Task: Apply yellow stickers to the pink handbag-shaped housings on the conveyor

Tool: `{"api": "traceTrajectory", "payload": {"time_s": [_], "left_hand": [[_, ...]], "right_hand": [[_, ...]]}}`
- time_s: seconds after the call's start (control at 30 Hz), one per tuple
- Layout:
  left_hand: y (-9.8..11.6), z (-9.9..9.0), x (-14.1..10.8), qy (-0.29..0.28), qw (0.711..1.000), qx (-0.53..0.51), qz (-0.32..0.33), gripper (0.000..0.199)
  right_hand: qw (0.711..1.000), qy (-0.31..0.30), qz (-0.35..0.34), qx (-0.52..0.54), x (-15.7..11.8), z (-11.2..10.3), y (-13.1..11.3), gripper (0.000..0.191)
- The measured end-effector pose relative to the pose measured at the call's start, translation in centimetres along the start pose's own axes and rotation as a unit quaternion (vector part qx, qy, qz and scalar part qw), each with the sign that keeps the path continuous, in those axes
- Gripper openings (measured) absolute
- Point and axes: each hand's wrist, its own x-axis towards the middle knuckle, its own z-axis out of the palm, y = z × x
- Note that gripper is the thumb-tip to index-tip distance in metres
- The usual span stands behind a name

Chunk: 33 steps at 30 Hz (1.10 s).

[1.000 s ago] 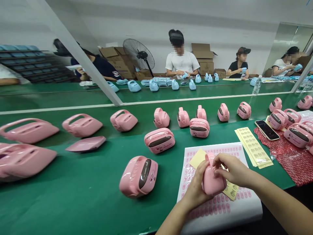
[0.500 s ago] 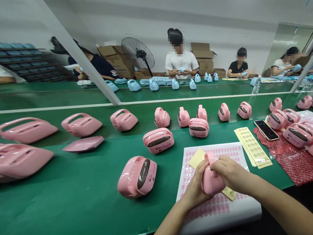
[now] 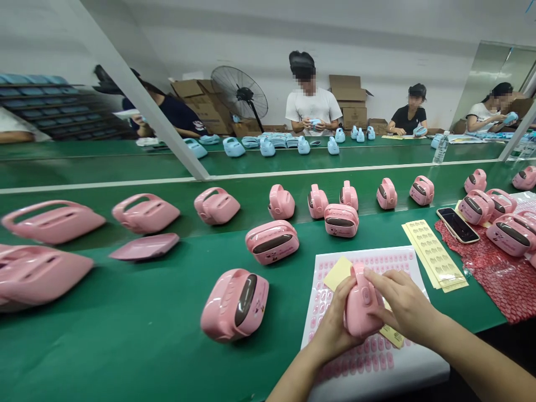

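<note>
My left hand [image 3: 333,329] grips a small pink plastic case [image 3: 360,301] from its left side, just above a white sheet of pink stickers [image 3: 377,357]. My right hand [image 3: 400,304] rests on the case's right side, with its fingertips pressing on the top face. A yellow backing slip [image 3: 338,271] lies on the sheet beyond the case, and another yellow slip [image 3: 393,335] shows under my right hand. A pink case with a dark window [image 3: 235,304] lies on the green belt to the left.
Many pink cases [image 3: 272,241] stand along the green conveyor [image 3: 125,335]. Yellow sticker sheets [image 3: 433,254], a phone [image 3: 457,224] and red bubble wrap [image 3: 502,273] with more cases lie to the right. Other people work with blue cases [image 3: 302,145] at the far line.
My right fingers have shifted from gripping the case's top handle to pressing flat on its top face. The case has turned slightly in my hands. The view shifted a little.
</note>
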Motion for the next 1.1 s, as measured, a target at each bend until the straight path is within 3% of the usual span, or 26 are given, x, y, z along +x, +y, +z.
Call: {"api": "traceTrajectory", "payload": {"time_s": [0.17, 0.47, 0.67, 0.8, 0.9, 0.97, 1.03, 1.1], "left_hand": [[0.2, -0.1, 0.1, -0.009, 1.0, 0.014, 0.001, 0.089], [0.0, -0.2, -0.1, 0.003, 0.999, 0.033, 0.03, 0.089], [-0.3, -0.2, 0.1, -0.003, 1.0, 0.015, 0.02, 0.091], [0.1, -0.6, -0.3, -0.01, 1.0, -0.023, -0.008, 0.088], [0.6, -0.8, -0.5, -0.028, 0.988, -0.13, -0.076, 0.097], [0.6, -0.3, -0.2, -0.044, 0.974, -0.194, -0.108, 0.113], [0.3, 0.7, 0.3, -0.048, 0.965, -0.223, -0.127, 0.114], [-0.3, 1.9, 0.8, -0.026, 0.961, -0.231, -0.148, 0.093]], "right_hand": [[0.987, 0.068, 0.105, 0.099, 0.7, 1.7, -0.3, 0.057], [0.97, 0.16, 0.148, 0.109, 0.6, 4.9, -2.0, 0.04], [0.949, 0.156, 0.196, 0.192, 0.9, 5.0, -1.3, 0.034], [0.893, 0.085, 0.302, 0.324, 1.2, 4.2, 1.7, 0.029], [0.816, -0.064, 0.353, 0.453, 0.9, 3.3, 3.7, 0.031], [0.759, -0.111, 0.371, 0.523, 0.5, 2.4, 4.3, 0.037], [0.736, -0.043, 0.4, 0.545, 0.2, 1.3, 4.8, 0.04], [0.738, 0.082, 0.43, 0.514, 0.1, -0.4, 5.8, 0.04]]}}
